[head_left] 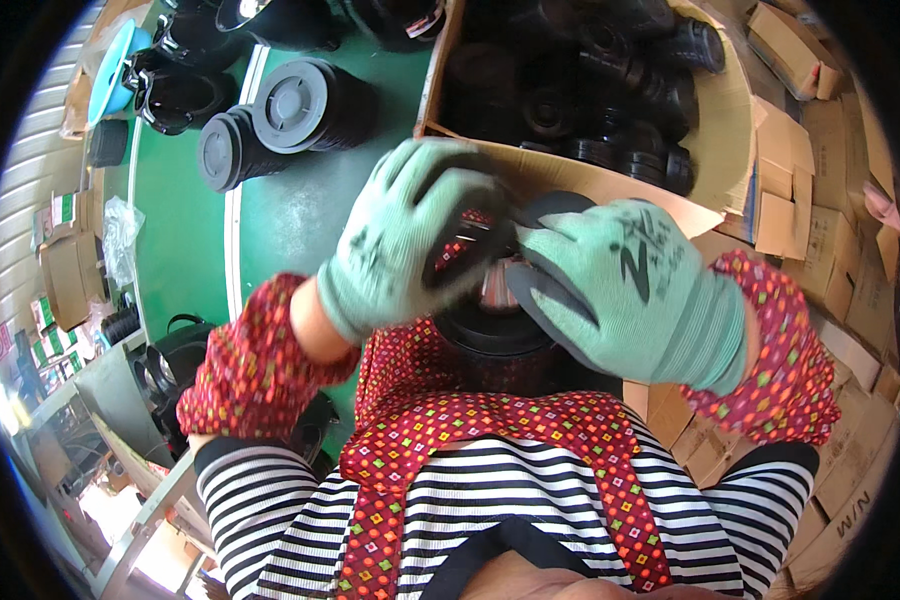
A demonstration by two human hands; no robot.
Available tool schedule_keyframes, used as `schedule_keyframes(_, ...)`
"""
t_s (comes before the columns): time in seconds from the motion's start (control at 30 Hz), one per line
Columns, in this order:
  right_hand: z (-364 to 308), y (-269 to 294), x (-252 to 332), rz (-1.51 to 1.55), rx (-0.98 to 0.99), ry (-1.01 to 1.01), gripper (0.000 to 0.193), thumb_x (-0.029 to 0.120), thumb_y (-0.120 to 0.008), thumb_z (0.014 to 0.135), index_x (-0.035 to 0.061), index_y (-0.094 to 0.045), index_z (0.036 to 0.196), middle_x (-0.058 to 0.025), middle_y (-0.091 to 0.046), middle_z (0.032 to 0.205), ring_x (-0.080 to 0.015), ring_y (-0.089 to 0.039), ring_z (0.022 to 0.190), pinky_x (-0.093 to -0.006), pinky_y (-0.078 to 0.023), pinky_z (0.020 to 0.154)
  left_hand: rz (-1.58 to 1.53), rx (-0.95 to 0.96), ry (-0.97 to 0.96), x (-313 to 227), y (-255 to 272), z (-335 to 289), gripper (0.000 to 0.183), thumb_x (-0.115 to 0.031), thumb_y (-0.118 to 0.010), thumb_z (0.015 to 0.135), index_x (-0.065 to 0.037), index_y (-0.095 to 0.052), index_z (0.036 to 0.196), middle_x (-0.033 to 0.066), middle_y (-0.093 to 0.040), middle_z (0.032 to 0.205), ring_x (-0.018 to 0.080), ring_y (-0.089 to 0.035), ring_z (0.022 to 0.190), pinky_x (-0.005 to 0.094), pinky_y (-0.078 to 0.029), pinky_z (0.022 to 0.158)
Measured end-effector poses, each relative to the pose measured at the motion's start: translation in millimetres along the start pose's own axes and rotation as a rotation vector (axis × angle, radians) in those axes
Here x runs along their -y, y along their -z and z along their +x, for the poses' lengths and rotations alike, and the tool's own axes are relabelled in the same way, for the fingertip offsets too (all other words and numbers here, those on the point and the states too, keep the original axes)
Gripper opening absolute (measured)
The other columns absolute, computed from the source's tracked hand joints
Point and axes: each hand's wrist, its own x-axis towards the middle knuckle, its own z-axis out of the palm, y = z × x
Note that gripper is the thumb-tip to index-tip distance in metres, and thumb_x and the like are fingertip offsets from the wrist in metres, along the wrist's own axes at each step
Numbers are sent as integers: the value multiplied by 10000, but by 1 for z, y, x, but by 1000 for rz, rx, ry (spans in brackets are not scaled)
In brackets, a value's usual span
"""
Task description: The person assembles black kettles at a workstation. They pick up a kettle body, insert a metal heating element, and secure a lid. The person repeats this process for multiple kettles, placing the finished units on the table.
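Observation:
My left hand [410, 235], in a pale green knit glove with a dark palm, is curled inward and slightly blurred. Close against its fingertips is my right hand [625, 285], gloved alike, its fingers pressed together. Whatever lies between the fingertips is too hidden to name. Beneath both hands, close to my body, stands a black round container-like piece [495, 335] with a shiny rim and a reddish, glossy middle. My hands cover much of its top.
A large open carton [595, 180] full of black cylindrical parts stands ahead. On the green table [175, 215] at left are black cylinders with grey lids [298, 105] and glossy black pots [180, 95]. Flattened cardboard boxes [830, 240] crowd the right side.

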Motion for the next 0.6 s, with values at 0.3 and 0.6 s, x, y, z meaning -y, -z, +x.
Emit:
schedule_keyframes(0.3,107,-81,-94,872,-152,374,362,203,-472,1122,1,-662,1354,-171,-713,1251,-245,-674,1175,-358,-497,1061,112,20,-28,-36,-14,-18,431,-74,-844,716,-32,-764,1138,160,-731,1236,354,-721,1092,443,-598,937)
schedule_keyframes(0.6,126,-165,-65,1370,39,734,389,270,-596,1081,-32,-640,1323,-174,-699,1253,-254,-659,1166,-401,-502,1074,2,-78,-132,-66,7,-12,472,-81,-849,726,-10,-772,1186,188,-636,1257,365,-666,1079,455,-564,908)
